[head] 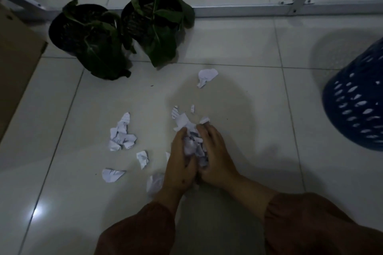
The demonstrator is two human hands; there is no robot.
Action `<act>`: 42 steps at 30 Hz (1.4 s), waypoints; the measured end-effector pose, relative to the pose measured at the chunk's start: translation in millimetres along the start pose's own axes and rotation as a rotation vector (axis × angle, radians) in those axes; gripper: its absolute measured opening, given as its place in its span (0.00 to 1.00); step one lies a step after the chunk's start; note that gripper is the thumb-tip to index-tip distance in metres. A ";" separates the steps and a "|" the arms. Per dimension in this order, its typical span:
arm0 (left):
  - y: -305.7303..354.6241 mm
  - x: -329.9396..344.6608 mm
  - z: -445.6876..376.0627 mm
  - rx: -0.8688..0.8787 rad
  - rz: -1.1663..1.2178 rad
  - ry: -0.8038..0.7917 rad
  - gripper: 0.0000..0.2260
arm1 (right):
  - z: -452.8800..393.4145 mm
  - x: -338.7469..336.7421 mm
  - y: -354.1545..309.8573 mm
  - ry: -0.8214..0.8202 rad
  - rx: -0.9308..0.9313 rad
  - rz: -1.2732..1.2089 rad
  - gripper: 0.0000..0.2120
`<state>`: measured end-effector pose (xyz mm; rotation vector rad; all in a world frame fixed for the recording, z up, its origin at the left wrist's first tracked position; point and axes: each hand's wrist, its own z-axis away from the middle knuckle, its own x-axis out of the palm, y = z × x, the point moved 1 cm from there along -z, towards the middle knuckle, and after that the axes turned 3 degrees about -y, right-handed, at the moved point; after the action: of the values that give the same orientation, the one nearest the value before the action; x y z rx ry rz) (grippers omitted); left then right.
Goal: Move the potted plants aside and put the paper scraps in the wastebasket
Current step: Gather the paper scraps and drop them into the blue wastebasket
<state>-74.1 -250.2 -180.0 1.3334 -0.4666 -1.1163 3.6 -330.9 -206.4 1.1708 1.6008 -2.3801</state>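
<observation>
The left hand and the right hand press together around a bunch of paper scraps, fingers curled, low over the floor. More loose scraps lie left of the hands. One crumpled piece sits beyond the hands. The blue wastebasket stands far right of the hands. Two potted plants stand farthest away, beyond the hands to the left, by a white metal bar.

White paper scraps, some ruled, on pale tiles; dark green plants in black pots; navy perforated wastebasket; rust-brown sleeves.
</observation>
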 end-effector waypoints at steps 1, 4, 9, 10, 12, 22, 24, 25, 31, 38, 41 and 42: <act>0.2 2.0 -2.1 -0.004 0.037 0.020 0.27 | 0.7 0.8 -2.9 0.015 -0.006 -0.042 0.34; 1.7 7.0 -6.6 -0.036 0.183 0.104 0.24 | 2.1 4.3 -12.4 0.068 -0.006 -0.173 0.29; 14.9 12.8 -12.9 -0.082 0.479 0.149 0.18 | 0.7 5.7 -29.3 0.131 0.114 -0.431 0.24; 17.5 14.9 -13.6 -0.088 0.521 0.156 0.17 | 0.0 4.6 -31.9 0.143 0.133 -0.461 0.24; 21.3 19.8 -15.6 -0.123 0.586 0.184 0.17 | -1.9 1.7 -34.5 0.174 0.164 -0.530 0.22; 53.8 27.5 -32.4 -0.137 0.669 0.233 0.14 | -15.0 -25.8 -46.5 0.314 0.234 -0.802 0.18; 68.5 28.9 -37.7 -0.124 0.667 0.229 0.14 | -19.0 -40.1 -52.0 0.359 0.232 -0.795 0.18; 77.7 30.1 -40.2 -0.099 0.667 0.218 0.15 | -20.7 -49.4 -54.8 0.387 0.224 -0.798 0.17; 156.7 49.6 -56.6 0.093 0.740 0.164 0.11 | -21.2 -126.5 -71.2 0.601 0.091 -0.801 0.17; 263.0 96.8 -64.2 0.263 0.715 -0.014 0.10 | 4.3 -236.8 -87.4 0.890 -0.004 -0.853 0.14; 313.2 121.6 -64.7 0.345 0.782 -0.131 0.08 | 19.1 -288.9 -92.1 1.038 -0.060 -0.776 0.13; 329.7 130.2 -65.7 0.382 0.780 -0.156 0.08 | 24.8 -307.2 -93.8 1.075 -0.085 -0.741 0.13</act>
<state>158.9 -372.9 66.2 1.2090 -1.2390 -0.4846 169.2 -417.0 56.2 2.4155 2.7804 -1.9495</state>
